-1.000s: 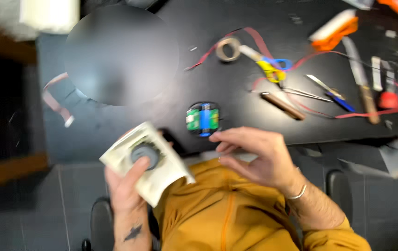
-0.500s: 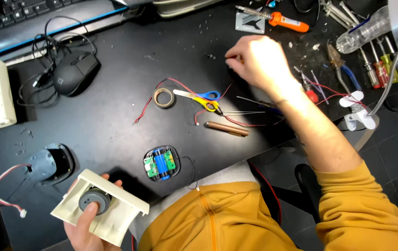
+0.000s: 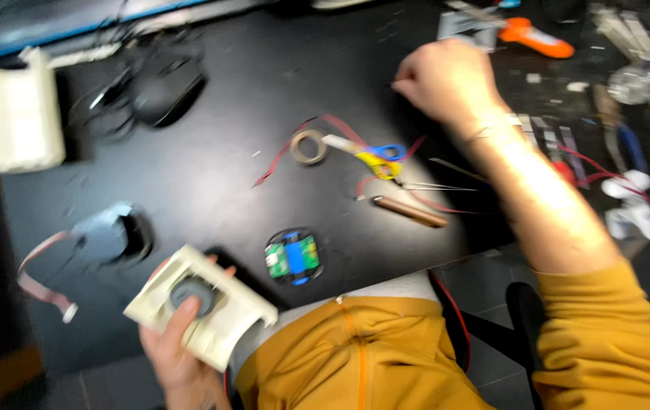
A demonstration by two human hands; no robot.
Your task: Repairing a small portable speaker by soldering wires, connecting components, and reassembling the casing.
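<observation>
The left hand [image 3: 177,345] grips the cream plastic housing [image 3: 200,307] at the near-left surface [image 3: 211,175] edge, light, rigid, best held by its walls; the right hand [image 3: 446,80], fingers pinched, reaches far-right.

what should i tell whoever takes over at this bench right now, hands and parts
Left hand: holds the cream rectangular plastic housing near the table's front edge, thumb on its round grey centre part.
Right hand: closed, reached to the far side of the black table; what its fingers pinch is too blurred to tell.
On the table: round green-and-blue circuit board near the front edge, yellow-and-blue scissors, tape ring, copper-coloured rod, red wires.
Done: housing is off the table and in hand.
Left: circuit board lies apart, not in the housing.
</observation>
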